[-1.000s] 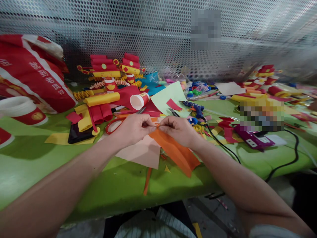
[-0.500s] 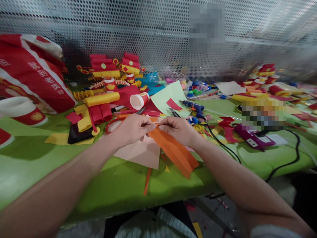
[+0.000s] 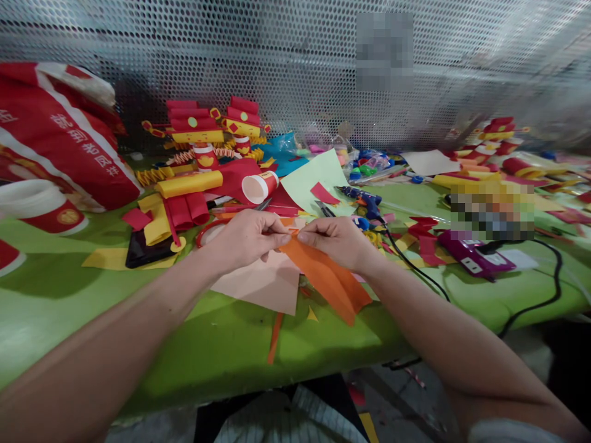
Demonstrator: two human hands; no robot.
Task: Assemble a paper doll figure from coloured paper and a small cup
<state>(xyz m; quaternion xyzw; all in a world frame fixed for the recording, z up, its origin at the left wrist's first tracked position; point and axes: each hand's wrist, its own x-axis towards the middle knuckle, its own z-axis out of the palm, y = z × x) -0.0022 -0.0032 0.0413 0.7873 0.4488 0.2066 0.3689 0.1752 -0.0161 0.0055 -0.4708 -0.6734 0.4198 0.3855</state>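
Observation:
Both hands meet over the middle of the table, pinching the far end of a folded strip of orange paper (image 3: pixel 325 274). My left hand (image 3: pixel 249 240) is closed, thumb and forefinger on the paper's tip. Close beside it, my right hand (image 3: pixel 337 241) is closed on the same end. The strip slants down towards the near right. Below my left hand lies a pale pink sheet (image 3: pixel 263 286), and a thin orange strip (image 3: pixel 275 338) hangs near the table edge. Red-handled scissors (image 3: pixel 203 232) lie partly hidden behind my left hand.
A red-and-white paper cup (image 3: pixel 260 186) lies on its side beyond my hands. A glue gun (image 3: pixel 362 198) rests on a pale green sheet (image 3: pixel 309 175). At left are a dark phone (image 3: pixel 148 251) under paper pieces and a red bag (image 3: pixel 83 141). A black cable (image 3: pixel 418 271) crosses the right side.
My right hand has shifted slightly right along the paper's end. The orange strip's near end has risen a little. My left hand has barely moved.

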